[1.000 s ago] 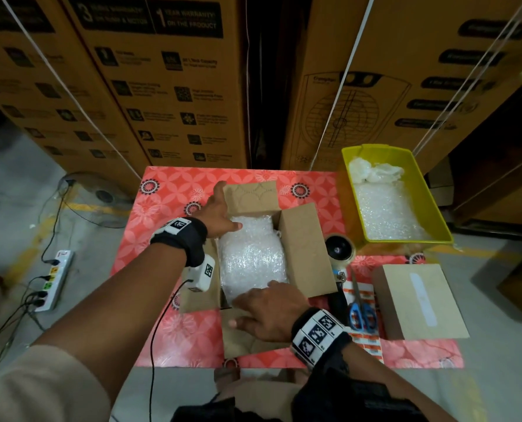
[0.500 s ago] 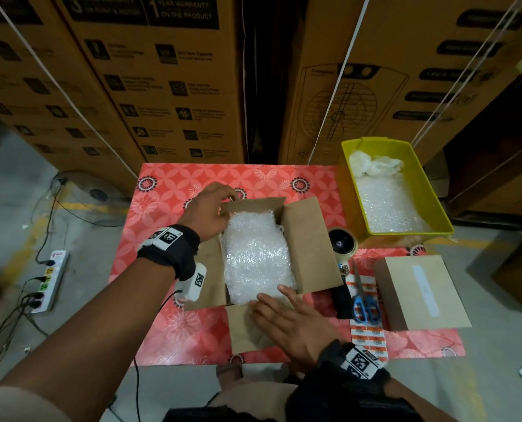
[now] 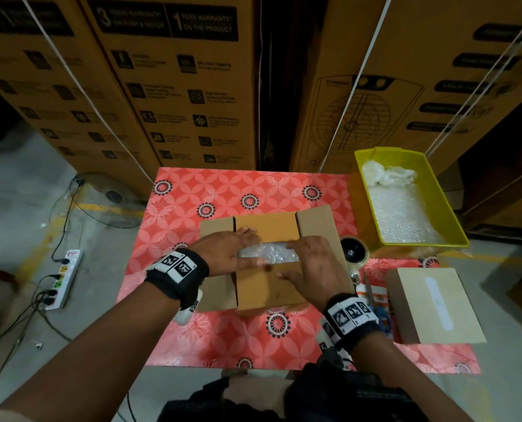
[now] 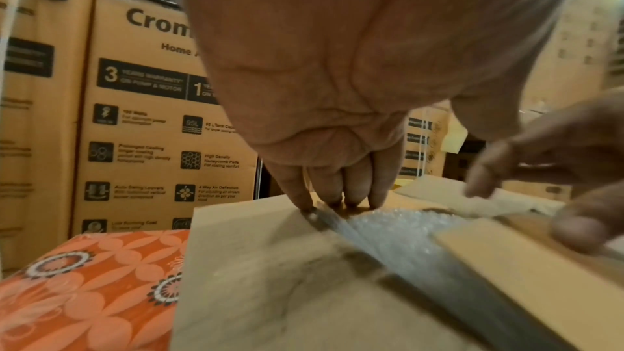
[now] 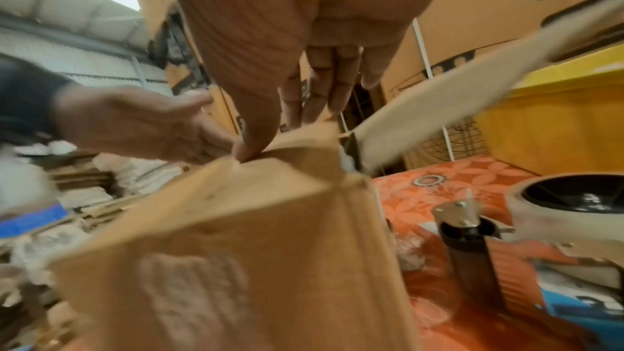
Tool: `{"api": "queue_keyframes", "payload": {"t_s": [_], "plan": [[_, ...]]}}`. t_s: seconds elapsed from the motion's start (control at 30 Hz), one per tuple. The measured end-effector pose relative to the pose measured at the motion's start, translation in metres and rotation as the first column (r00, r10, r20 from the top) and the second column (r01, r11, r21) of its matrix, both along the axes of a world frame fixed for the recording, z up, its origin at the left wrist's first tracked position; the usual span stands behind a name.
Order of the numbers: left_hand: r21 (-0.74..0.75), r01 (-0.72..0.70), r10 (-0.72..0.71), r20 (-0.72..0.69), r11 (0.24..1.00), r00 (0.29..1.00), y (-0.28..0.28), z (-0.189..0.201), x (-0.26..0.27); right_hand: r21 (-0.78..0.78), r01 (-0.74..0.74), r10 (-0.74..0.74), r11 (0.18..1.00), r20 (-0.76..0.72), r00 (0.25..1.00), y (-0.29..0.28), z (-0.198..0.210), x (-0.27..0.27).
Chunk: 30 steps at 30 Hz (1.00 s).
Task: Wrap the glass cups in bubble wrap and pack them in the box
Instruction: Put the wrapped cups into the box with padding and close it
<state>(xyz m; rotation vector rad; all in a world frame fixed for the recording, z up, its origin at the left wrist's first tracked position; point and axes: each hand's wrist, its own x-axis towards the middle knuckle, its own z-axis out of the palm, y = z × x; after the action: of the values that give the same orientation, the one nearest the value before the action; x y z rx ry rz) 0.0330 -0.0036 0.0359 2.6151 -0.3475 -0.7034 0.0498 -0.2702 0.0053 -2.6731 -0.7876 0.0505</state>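
The cardboard box stands in the middle of the red patterned table. Its far and near flaps are folded in, and a strip of bubble wrap shows in the gap between them. The glass cups themselves are hidden. My left hand lies flat with straight fingers pressing the far flap. My right hand presses the near flap down with flat fingers. The left side flap and the right side flap still stick out.
A yellow bin with bubble wrap sits at the back right. A tape dispenser, scissors and a closed small box lie right of the box. Tall cartons stand behind the table, and a power strip lies on the floor at left.
The box was open with the bubble wrap fully showing. Both hands have since folded the far and near flaps down over it, leaving a narrow gap.
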Motion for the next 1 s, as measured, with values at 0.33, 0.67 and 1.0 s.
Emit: {"api": "queue_keyframes", "payload": {"t_s": [0.33,0.67,1.0], "plan": [[0.342,-0.030,-0.035,0.182,0.939,0.983,-0.037,-0.035,-0.028,0.112,0.455,-0.464,0.884,0.075,0.883,-0.047,-0.007,-0.004],[0.409,-0.043,-0.047,0.208,0.912,0.977,-0.045,-0.040,-0.032,0.605,0.254,0.105,0.754,-0.493,0.864,-0.031,0.015,0.000],[0.109,-0.542,0.529,0.130,0.833,0.839,-0.020,-0.030,-0.049,-0.031,-0.240,0.237,0.970,-0.077,0.968,0.003,-0.048,0.001]]}}
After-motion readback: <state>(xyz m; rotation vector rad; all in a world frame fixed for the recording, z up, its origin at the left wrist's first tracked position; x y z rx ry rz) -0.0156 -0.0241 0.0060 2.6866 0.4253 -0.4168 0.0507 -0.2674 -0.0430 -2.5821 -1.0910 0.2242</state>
